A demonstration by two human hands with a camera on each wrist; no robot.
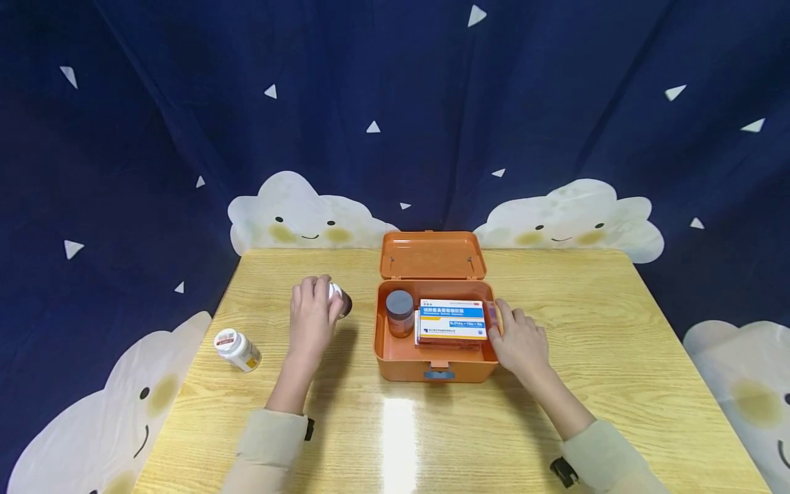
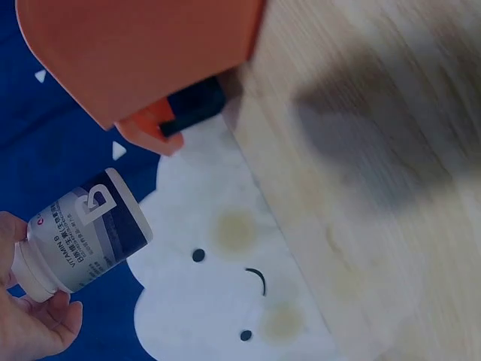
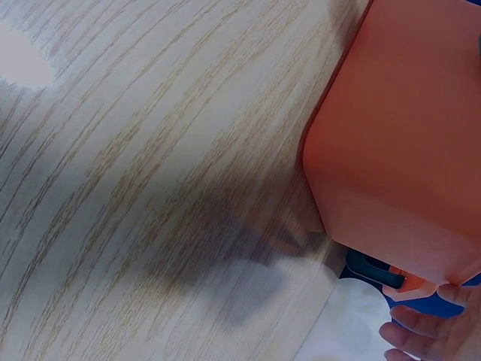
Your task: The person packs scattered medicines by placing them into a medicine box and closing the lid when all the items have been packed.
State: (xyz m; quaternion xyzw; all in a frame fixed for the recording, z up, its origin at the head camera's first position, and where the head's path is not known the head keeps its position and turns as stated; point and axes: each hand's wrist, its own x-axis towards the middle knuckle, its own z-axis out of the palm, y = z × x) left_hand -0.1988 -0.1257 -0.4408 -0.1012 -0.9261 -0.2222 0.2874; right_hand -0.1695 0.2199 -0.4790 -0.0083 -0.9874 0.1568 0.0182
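Observation:
My left hand [image 1: 311,312] grips a vitamin B bottle [image 2: 89,229] by its white cap, left of the orange storage box [image 1: 389,369]. The bottle's dark blue and grey label faces the left wrist camera, and the bottle is tilted. My right hand [image 1: 523,343] rests at the right rim of the box, with its fingers loosely bent and the thumb close to the rim. Inside the open box stand a brown jar with a grey lid [image 1: 400,309] on the left and a white and blue medicine box [image 1: 452,319] on the right.
Another white pill bottle [image 1: 237,350] stands at the left side of the wooden table [image 1: 580,295]. The box's lid [image 1: 432,255] is folded back behind it. A blue latch [image 1: 439,375] sits on the box front. Behind the table hangs a dark blue curtain [image 1: 432,103] with cloud prints.

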